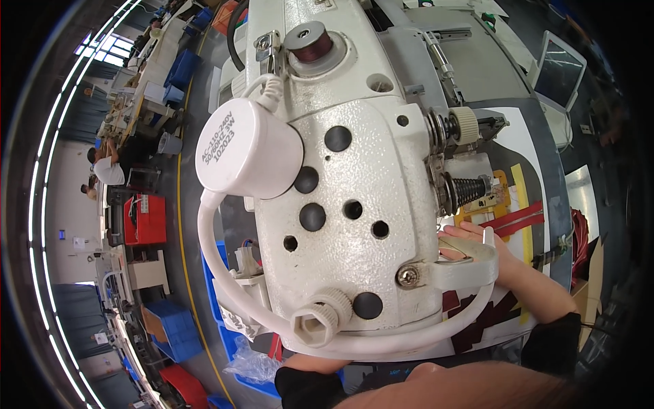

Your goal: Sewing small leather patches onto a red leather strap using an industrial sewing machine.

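Note:
A large white sewing machine head fills the middle and covers much of the work area. My right hand reaches in from the right beneath its needle end, fingers stretched out and partly hidden by a white bracket and the housing. Just beyond those fingers a dark red strip lies across a white sheet with yellow edging. Dark red fabric pieces are spread nearer to me. Of my left hand only the wrist area shows below the machine; its fingers are hidden behind the housing.
A bobbin of dark red thread sits on top of the machine. A round white lamp unit with a thick cable hangs at its left. Blue bins and a red crate stand leftward; people work farther off. A screen is at right.

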